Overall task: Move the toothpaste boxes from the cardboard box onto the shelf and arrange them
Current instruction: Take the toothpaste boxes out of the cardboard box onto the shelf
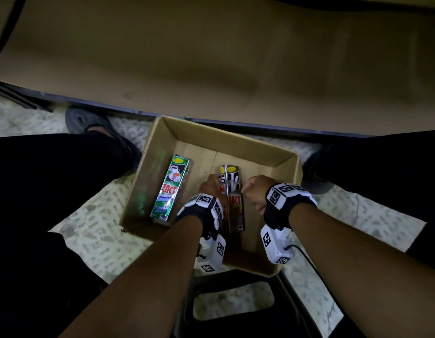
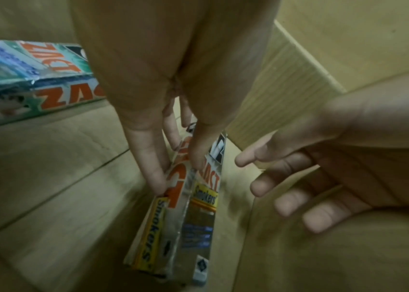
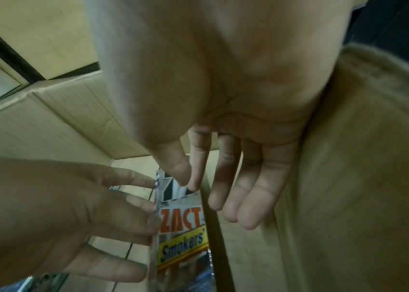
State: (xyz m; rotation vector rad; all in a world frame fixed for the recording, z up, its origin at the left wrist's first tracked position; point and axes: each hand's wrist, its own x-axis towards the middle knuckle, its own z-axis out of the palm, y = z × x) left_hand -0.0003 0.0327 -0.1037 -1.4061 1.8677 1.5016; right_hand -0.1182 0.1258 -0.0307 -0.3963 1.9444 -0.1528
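Note:
An open cardboard box [image 1: 226, 140] sits on the floor between my legs. A green toothpaste box [image 1: 170, 189] [image 2: 23, 79] lies along its left wall. In the middle, two silver Smokers toothpaste boxes [image 1: 233, 189] [image 2: 173, 197] [image 3: 181, 217] stand on edge side by side. My left hand [image 1: 209, 186] [image 2: 178, 173] pinches the left one, fingers on its left face and thumb on top. My right hand [image 1: 254, 191] [image 2: 286, 187] [image 3: 211, 197] hovers just right of the pair, fingers loosely extended and holding nothing. The brown shelf board [image 1: 211, 57] runs behind the cardboard box.
My legs in black trousers flank the cardboard box, with a shoe [image 1: 89, 120] at its far left and another shoe [image 1: 316, 172] at its right. A black plastic stool frame [image 1: 236, 281] lies under my arms. The floor [image 1: 102, 228] is pale and patterned.

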